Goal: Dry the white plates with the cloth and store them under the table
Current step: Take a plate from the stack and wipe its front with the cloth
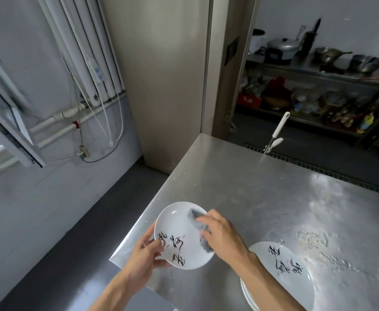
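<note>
Drying is the step in hand: a white plate point(179, 227) with black brush lettering is held tilted between the two hands, and it appears to be lifted off the corner of the steel surface point(273, 194) rather than rested on it. Its lower-left rim is pinched by the left hand point(147, 254), thumb laid on the inner face and fingers tucked behind. A grey cloth point(194, 215) is bunched under the bent fingers of the right hand point(222, 236) and pressed against the right side of the plate's inner face, so both hands are occupied and neither is free. Just to the right of the right forearm, and partly hidden by it, a stack of plates point(280, 272) with the same lettering is seen; whether those are dried cannot be told. The left part of the inner face has probably not been covered yet, so a sweep of the cloth across towards the left hand would be called for next, then likely a turn of the plate for its back. The space under the surface is out of view, so the storing step is judged not yet begun for this plate.
</note>
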